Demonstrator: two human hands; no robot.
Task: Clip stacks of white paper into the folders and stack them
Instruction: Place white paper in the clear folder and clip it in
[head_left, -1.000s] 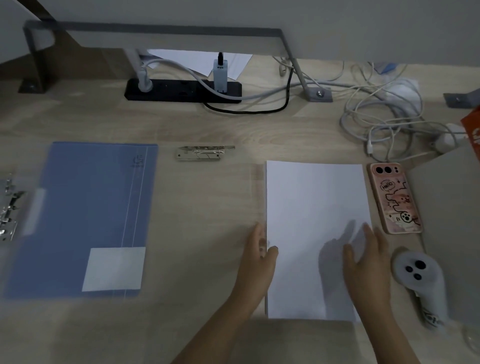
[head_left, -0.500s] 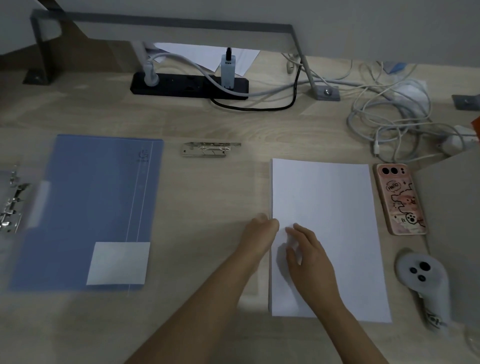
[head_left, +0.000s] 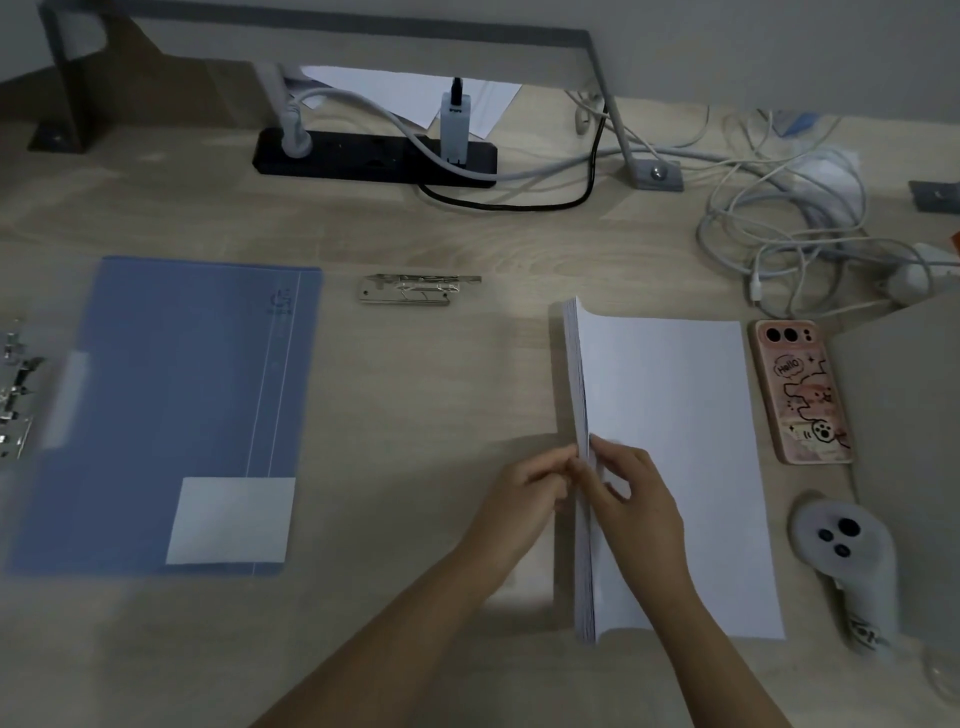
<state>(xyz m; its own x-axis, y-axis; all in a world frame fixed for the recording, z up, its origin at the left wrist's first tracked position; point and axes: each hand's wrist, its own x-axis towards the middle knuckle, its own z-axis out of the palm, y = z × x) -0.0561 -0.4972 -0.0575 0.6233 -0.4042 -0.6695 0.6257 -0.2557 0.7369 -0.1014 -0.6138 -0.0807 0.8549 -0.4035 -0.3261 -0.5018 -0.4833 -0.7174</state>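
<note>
A stack of white paper (head_left: 670, 447) lies on the desk right of centre. Its left edge is lifted and curled upward, showing the sheet edges. My left hand (head_left: 524, 493) pinches that raised edge from the left side. On the right side of the same edge, my right hand (head_left: 631, 493) presses its fingers and grips it too. A closed blue folder (head_left: 171, 395) with a white label lies flat at the left. A loose metal clip mechanism (head_left: 415, 287) rests on the desk between folder and paper.
A binder's metal clip (head_left: 15, 384) shows at the far left edge. A phone in a pink case (head_left: 800, 392) and a white controller (head_left: 844, 561) lie right of the paper, beside a grey board (head_left: 904, 441). A black power strip (head_left: 374, 156) and tangled cables (head_left: 789, 228) sit behind.
Both hands came together at the paper's left edge. My right hand crossed from the stack's right side, and the left edge has been lifted off the desk.
</note>
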